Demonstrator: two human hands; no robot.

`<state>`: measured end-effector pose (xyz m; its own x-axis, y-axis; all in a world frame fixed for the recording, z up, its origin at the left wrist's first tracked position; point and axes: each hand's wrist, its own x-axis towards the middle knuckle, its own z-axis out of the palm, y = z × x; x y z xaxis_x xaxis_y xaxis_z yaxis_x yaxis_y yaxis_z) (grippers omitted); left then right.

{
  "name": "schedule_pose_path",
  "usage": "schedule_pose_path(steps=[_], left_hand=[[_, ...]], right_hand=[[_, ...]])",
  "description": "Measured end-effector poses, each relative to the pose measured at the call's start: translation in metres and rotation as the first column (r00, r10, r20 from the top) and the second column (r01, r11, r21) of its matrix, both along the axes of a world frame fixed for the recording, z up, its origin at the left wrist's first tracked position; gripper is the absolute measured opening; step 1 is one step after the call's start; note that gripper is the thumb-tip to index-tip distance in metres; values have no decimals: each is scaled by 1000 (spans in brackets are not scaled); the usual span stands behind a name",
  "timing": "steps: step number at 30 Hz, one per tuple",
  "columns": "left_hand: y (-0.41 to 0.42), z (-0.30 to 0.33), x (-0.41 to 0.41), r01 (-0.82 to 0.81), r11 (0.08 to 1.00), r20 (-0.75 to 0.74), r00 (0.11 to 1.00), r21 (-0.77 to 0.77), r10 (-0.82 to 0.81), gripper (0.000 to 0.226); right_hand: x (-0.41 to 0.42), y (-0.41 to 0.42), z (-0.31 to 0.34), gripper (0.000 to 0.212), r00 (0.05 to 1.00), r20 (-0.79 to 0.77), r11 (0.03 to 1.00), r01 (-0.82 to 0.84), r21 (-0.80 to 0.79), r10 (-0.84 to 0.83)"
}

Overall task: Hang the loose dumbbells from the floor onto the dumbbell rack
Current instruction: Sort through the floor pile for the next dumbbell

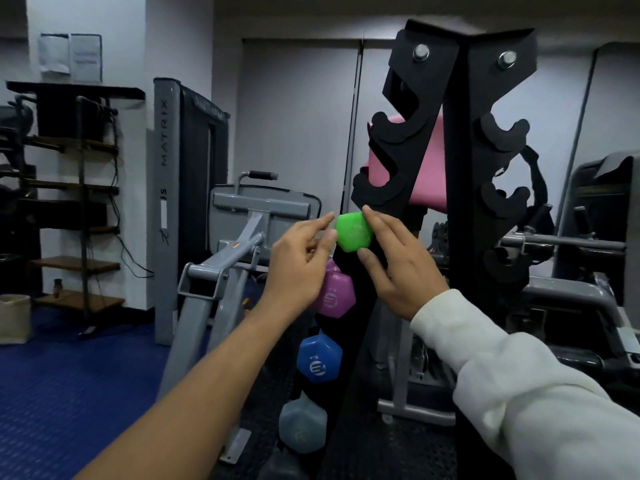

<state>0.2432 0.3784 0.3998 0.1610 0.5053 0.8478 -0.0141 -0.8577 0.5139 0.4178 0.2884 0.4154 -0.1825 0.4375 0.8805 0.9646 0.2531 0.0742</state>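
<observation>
1. At the front face of the black dumbbell rack (457,161), mid-height, both hands meet on one green dumbbell (354,232).
2. Left hand (301,268): bare forearm, fingers mostly straight, fingertips touching the green head's left edge. It steadies and does not wrap; I read it as open.
3. Green dumbbell: only one hexagonal head shows, end-on, bright green, smooth matte coating, faint embossed marking too blurred to read. Handle and far head are hidden behind it. It sits just below the rack's lower left cradle, against the dark upright.
4. Right hand (398,268): white sleeve at the wrist, index finger along the top right of the head, thumb under it. A light pinch on the head, not a full grip.
5. Whether the handle is already seated in a cradle cannot be told from here.
6. Judgement on doing the step well: keep the dumbbell level, guide the handle fully into both hooks, let go only when it bears on the rack. Fingertip contact is weak; a coated head could slip if released early.
7. Below, on the same column: purple dumbbell (334,292), blue dumbbell (318,360), grey dumbbell (302,426), all hung, heads end-on.
8. Upper cradles on the rack look vacant.
</observation>
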Motion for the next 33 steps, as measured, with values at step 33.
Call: schedule_pose_path(steps=[33], left_hand=[[-38, 22, -15, -309, 929, -349, 863, 205, 365, 60]], right_hand=[[-15, -7, 2, 53, 988, -127, 997, 81, -9, -82]])
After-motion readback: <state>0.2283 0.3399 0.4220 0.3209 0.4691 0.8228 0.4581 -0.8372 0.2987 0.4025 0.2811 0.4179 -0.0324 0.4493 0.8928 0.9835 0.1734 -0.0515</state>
